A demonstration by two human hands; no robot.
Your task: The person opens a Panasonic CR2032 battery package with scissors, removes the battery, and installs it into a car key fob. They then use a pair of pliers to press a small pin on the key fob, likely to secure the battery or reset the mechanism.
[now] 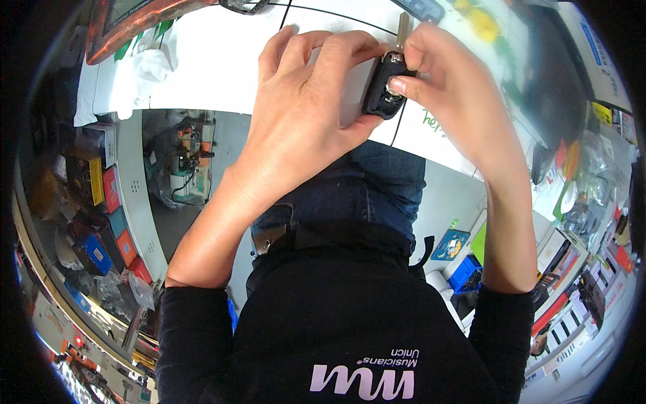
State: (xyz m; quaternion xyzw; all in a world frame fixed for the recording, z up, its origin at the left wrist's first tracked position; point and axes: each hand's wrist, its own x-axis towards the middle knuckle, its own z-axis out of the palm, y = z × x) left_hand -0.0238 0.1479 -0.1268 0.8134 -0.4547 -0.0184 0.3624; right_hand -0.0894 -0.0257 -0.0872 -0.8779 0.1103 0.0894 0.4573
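Left hand (303,101) wraps the small black plastic flip-key fob (385,86) above the white counter (208,74) – right hand (447,87) pinches its top, thumb on the buttons; light, rigid, probably slick – grip the casing, not the metal blade (402,30)

key fob (385,87) between hands, above table (222,60)

I sat at a white table (222,60) under bright, even light. A grey floor (451,195) showed below its edge. On my left stood a white shelf unit (138,188) crowded with small coloured boxes (108,195). On my right, more shelves (579,269) held packaged goods, with a blue crate (465,273) on the floor near them.
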